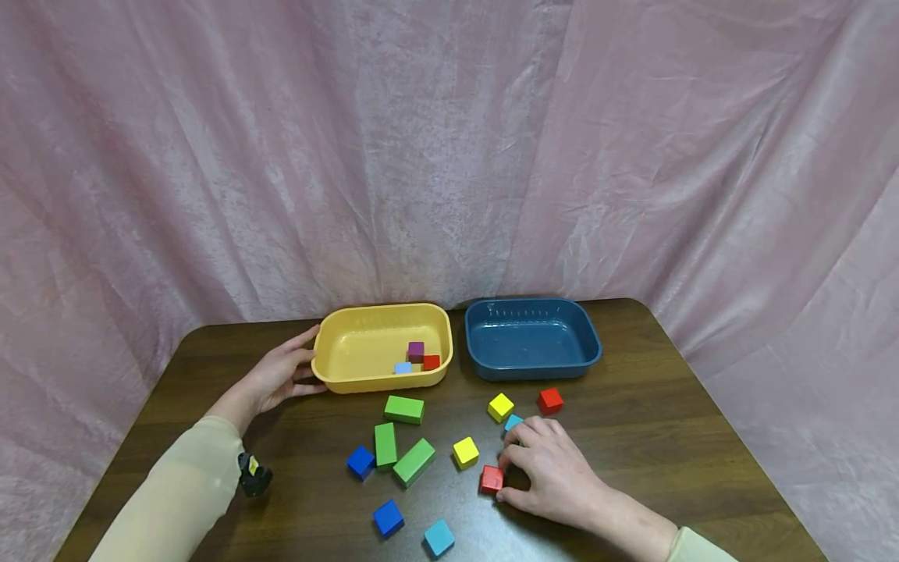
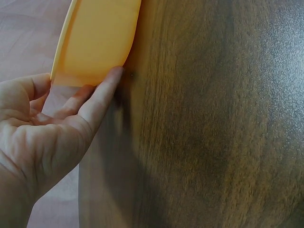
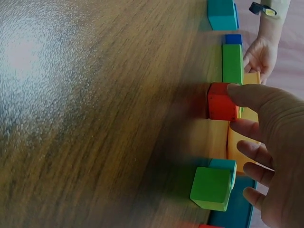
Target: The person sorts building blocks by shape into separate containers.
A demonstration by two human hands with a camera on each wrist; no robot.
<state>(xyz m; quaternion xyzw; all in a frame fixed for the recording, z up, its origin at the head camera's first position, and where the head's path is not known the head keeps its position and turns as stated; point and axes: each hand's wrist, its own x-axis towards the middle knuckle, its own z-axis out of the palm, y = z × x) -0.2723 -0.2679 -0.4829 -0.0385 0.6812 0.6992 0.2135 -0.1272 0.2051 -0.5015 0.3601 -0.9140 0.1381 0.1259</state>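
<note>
Draped pink velvety curtain (image 1: 449,156), dark wood-grain tabletop (image 1: 660,421), pale light glare (image 3: 23,57).

The right hand (image 3: 280,142) pinches a red cube (image 3: 222,103) between thumb and index fingertip. Above the cube show a green rectangular block (image 3: 232,64), a blue block (image 3: 233,39) and a cyan block (image 3: 222,15); below it, a square-faced green block (image 3: 210,187) overlaps a second cyan block (image 3: 227,164). Behind it is a yellow plastic bin (image 3: 239,157).

Forward-down head view, close wrist views, yellow tray (image 1: 361,350) in all
</note>
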